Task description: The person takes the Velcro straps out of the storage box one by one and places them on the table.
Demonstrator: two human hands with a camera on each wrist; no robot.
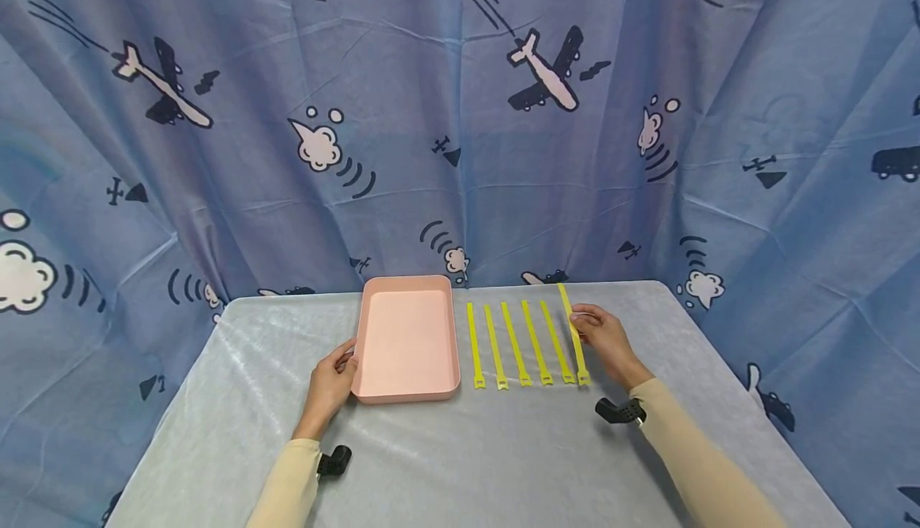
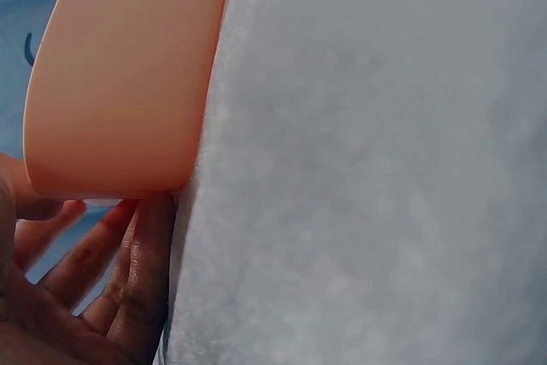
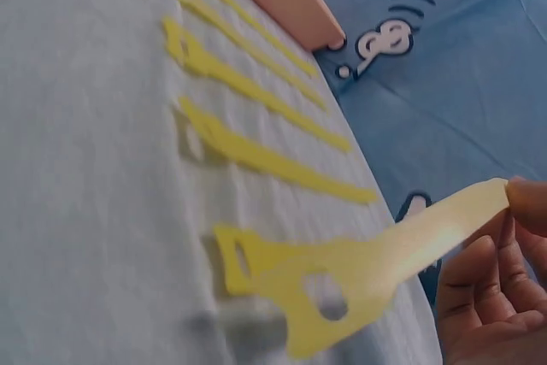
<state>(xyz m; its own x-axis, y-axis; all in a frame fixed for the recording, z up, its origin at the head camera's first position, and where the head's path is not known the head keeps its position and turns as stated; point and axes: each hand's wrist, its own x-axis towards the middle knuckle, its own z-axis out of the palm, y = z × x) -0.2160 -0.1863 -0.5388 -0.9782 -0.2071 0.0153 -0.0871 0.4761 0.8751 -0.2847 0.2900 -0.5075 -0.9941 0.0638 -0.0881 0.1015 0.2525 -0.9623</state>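
My left hand (image 1: pixel 328 388) rests against the left side of a shallow pink tray (image 1: pixel 406 336), thumb at the rim. In the left wrist view its extended fingers (image 2: pixel 147 271) touch the tray's outer wall (image 2: pixel 128 100). On the right, my right hand (image 1: pixel 607 340) pinches a yellow hook-and-loop cable tie (image 1: pixel 575 332) between thumb and fingers. Its plain end is lifted in the right wrist view, while the slotted head (image 3: pixel 244 258) hangs close over the cloth. Several more yellow cable ties (image 1: pixel 494 346) lie side by side between tray and right hand.
A pale grey cloth (image 1: pixel 503 456) covers the table. Its back edge runs just behind the tray and ties. Behind hangs a blue curtain (image 1: pixel 402 129) printed with planes and clouds. Each wrist carries a black band, such as the right band (image 1: pixel 620 410).
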